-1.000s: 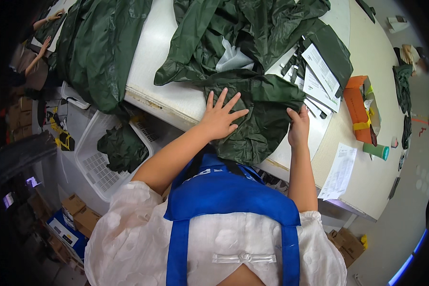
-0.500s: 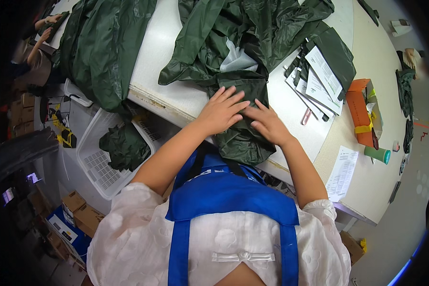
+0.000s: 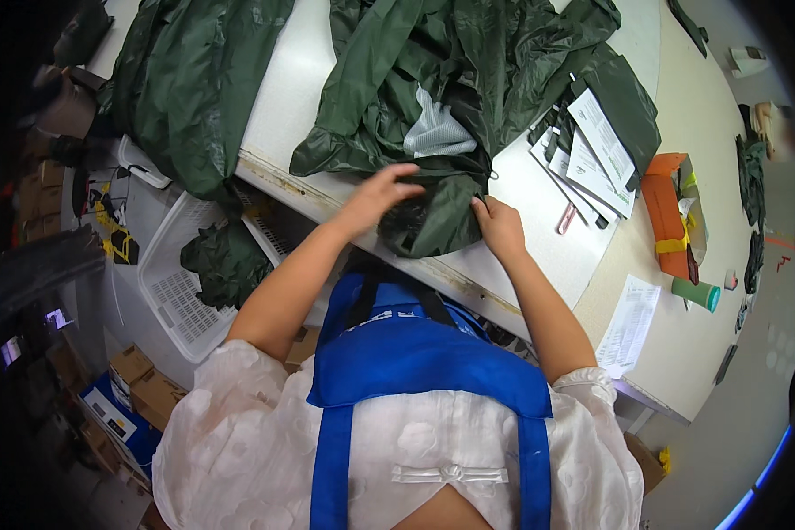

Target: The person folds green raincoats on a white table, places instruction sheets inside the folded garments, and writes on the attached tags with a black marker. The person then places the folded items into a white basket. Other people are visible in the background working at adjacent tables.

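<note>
A large piece of dark green, shiny thin fabric [image 3: 362,115] lies crumpled on the white table in front of me, with a patch of white mesh [image 3: 439,126] showing in its folds. Its near flap [image 3: 442,216] is folded over by the table's front edge. My right hand [image 3: 502,228] pinches the right side of this flap between thumb and fingers. At the flap's left side is my left hand [image 3: 380,201], slightly blurred, fingers spread and thumb apart; whether it touches the fabric, I cannot tell.
More green fabric [image 3: 194,97] hangs off the table at left, above a white plastic basket [image 3: 181,322] holding another green piece. To the right are printed cards [image 3: 599,132], a small pinkish tool [image 3: 566,218], an orange box [image 3: 664,208], a green roll [image 3: 696,292] and a paper sheet [image 3: 629,327].
Both hands lay flat on the flap before. The flap's near end has come up and back from the table edge. My right hand has closed on its side; my left has shifted left.
</note>
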Available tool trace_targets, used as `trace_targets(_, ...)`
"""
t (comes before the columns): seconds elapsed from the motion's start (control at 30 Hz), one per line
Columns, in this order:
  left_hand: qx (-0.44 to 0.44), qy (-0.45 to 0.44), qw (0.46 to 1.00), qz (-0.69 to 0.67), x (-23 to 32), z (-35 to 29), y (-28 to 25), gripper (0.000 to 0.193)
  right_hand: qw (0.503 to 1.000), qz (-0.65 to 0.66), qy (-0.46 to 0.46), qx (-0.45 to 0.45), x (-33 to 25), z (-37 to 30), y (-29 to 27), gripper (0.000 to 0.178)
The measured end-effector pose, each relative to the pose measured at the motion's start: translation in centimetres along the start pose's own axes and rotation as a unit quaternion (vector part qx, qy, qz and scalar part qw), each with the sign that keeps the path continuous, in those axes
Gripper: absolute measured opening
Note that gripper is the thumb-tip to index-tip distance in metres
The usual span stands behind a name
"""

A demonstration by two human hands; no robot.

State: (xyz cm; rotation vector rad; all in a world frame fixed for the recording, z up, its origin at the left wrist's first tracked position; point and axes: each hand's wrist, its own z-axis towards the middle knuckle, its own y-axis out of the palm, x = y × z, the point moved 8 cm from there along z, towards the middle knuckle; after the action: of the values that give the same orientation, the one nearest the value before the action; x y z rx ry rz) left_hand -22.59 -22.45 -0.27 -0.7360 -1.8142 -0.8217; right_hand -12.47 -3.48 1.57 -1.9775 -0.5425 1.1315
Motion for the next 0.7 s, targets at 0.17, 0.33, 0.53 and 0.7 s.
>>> trace_targets(0.17, 0.117, 0.377, 0.785, 0.476, 11.9, -6.6, 7.4, 0.024, 0.989, -0.139, 0.006, 0.047, -1.5, -0.3, 0.5, 0.033)
trace_targets(0.33, 0.038, 0.134, 0.749, 0.647, 3.7, -3.6, 9.9, 0.065, 0.978, -0.189, -0.028, -0.08, -1.6, 0.7, 0.3, 0.035)
trace_targets(0.53, 0.003, 0.143, 0.7, 0.699, 2.3, -3.5, 9.2, 0.068, 0.936, -0.076, -0.161, 0.302, -10.9, 8.9, -9.4, 0.089)
trace_targets(0.7, -0.002, 0.123, 0.73, 0.672, 1.8, -3.7, 8.4, 0.067, 0.95, 0.053, -0.134, 0.278, -3.3, 15.2, -12.4, 0.042)
